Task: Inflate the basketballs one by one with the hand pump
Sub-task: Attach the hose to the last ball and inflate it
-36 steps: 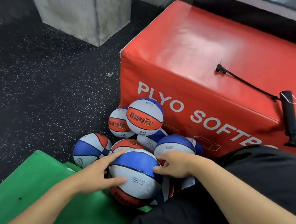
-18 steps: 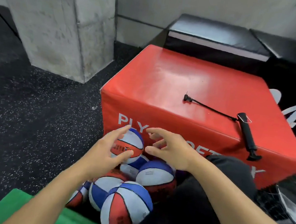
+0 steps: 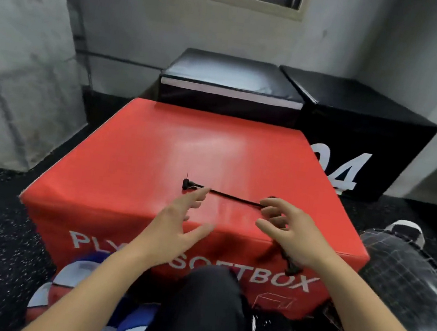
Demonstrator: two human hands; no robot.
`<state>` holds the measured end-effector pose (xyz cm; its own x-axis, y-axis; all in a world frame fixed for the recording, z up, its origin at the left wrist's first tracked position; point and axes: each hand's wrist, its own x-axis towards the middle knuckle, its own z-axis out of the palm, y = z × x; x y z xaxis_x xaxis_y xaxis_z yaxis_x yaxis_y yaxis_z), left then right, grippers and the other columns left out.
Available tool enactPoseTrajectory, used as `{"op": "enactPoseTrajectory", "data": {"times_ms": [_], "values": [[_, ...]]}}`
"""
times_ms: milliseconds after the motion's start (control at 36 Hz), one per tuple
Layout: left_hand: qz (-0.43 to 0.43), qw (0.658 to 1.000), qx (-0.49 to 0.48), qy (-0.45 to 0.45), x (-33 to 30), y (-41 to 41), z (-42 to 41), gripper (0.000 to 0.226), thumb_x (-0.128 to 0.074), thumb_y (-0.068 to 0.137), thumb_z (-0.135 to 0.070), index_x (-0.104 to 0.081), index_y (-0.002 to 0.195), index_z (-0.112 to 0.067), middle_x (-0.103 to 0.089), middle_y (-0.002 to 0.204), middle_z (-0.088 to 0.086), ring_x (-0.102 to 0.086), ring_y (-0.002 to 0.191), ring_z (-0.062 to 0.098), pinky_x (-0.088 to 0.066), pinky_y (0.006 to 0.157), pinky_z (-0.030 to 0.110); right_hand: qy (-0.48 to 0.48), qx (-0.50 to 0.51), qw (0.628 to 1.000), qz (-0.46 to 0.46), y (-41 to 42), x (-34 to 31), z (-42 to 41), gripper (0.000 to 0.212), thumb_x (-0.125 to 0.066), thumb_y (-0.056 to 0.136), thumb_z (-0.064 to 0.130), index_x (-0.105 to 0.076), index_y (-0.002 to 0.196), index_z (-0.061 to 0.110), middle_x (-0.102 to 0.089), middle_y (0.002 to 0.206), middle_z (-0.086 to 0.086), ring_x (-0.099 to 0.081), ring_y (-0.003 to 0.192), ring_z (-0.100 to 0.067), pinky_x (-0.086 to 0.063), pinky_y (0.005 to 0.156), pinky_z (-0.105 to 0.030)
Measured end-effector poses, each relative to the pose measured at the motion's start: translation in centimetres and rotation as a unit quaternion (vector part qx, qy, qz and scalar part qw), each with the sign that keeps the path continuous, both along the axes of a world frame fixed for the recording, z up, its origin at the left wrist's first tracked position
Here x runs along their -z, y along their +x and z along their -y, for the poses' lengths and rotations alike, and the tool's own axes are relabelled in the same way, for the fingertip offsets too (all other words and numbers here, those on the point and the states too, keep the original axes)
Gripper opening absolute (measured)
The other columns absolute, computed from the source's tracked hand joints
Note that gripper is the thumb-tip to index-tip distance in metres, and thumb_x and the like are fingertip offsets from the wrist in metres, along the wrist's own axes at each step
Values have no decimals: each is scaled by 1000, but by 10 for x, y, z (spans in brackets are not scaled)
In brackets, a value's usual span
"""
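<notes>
Change: both hands are off the ball pile and up over the red plyo box (image 3: 156, 156); the view has lifted with them. A second ago they were sorting through the basketballs; no ball is held now. My read: ball selection dropped, pump pickup is the current step, inflation not started.

Left to right:
- Basketballs (image 3: 76, 274): on the floor at the box's front-left corner, partly hidden by the left forearm and a knee. About four visible here, red/white/blue. Earlier frames showed more, roughly seven. Exact count unclear.
- Left hand (image 3: 174, 224): fingers spread and straight, holding nothing, hovering above the box's front edge, fingertips near the hose (image 3: 235, 197) end. Contact cannot be confirmed.
- Hand pump: one. Its needle fitting (image 3: 186, 184) lies on the box top with the needle pointing up; the hose runs right toward the right hand. The pump handle end (image 3: 290, 267) pokes out below the right wrist at the box's front edge. The barrel is hidden by the hand.
- Right hand (image 3: 289, 232): fingers loosely curled over the pump, apart, not yet clamped as far as I can see.
- Boxes: one red, two black (image 3: 360, 121) behind.

Next, likely: grab pump, then bring a ball up.
</notes>
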<state>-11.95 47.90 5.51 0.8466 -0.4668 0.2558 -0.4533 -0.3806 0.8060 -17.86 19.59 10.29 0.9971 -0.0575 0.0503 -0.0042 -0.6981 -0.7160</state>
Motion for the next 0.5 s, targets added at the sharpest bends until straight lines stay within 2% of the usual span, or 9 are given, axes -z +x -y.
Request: {"op": "enactPoseTrajectory", "data": {"times_ms": [83, 139, 194, 250, 333, 417, 500], "values": [[-15, 1000, 14, 14, 11, 28, 26, 75, -71, 98, -45, -29, 160, -50, -47, 155, -17, -44, 139, -6, -46, 116, 36, 3, 29, 1000, -6, 13, 12, 30, 41, -76, 95, 39, -62, 134, 39, -68, 120, 16, -67, 101, 4, -50, 75, -9], [-23, 999, 17, 21, 19, 44, 43, 74, -71, 98, -47, -28, 158, -56, -48, 154, -15, -46, 139, -2, -47, 115, 38, 11, 43, 999, -8, 22, 19, 45, 39, -76, 95, 36, -63, 133, 38, -68, 119, 14, -69, 102, 0, -53, 80, -14], [-31, 999, 21, 24, 28, 58, 60, 73, -71, 98, -45, -30, 158, -54, -49, 152, -13, -46, 139, -3, -47, 116, 39, 20, 52, 998, -14, 29, 28, 59, 40, -77, 95, 36, -63, 132, 38, -69, 119, 14, -70, 102, -1, -56, 83, -21], [-37, 998, 26, 34, 37, 70, 76, 72, -71, 98, -44, -32, 158, -50, -48, 154, -15, -44, 140, -3, -46, 117, 39, 23, 55, 998, -27, 36, 37, 69, 41, -78, 94, 35, -63, 132, 39, -69, 118, 15, -69, 101, 0, -58, 80, -21], [-15, 997, 23, 66, 48, 86, 94, 69, -69, 99, -43, -35, 159, -44, -39, 158, -17, -31, 149, 1, -31, 126, 38, -1, 47, 998, -43, 47, 48, 80, 44, -82, 91, 30, -64, 130, 39, -68, 114, 14, -68, 93, 2, -60, 79, -25], [15, 994, 19, 110, 53, 101, 105, 64, -67, 101, -39, -38, 159, -38, -34, 154, -22, -18, 154, 5, -17, 129, 36, -18, 41, 998, -52, 56, 53, 87, 47, -86, 86, 25, -64, 124, 42, -67, 108, 13, -68, 86, -3, -58, 79, -25], [27, 989, 21, 143, 61, 116, 110, 62, -56, 95, -59, -45, 154, -41, -39, 162, -17, -18, 158, 11, -18, 130, 45, -45, 31, 994, -89, 64, 57, 93, 56, -88, 83, 30, -60, 131, 42, -63, 110, 14, -69, 85, -8, -56, 71, -23]]}}
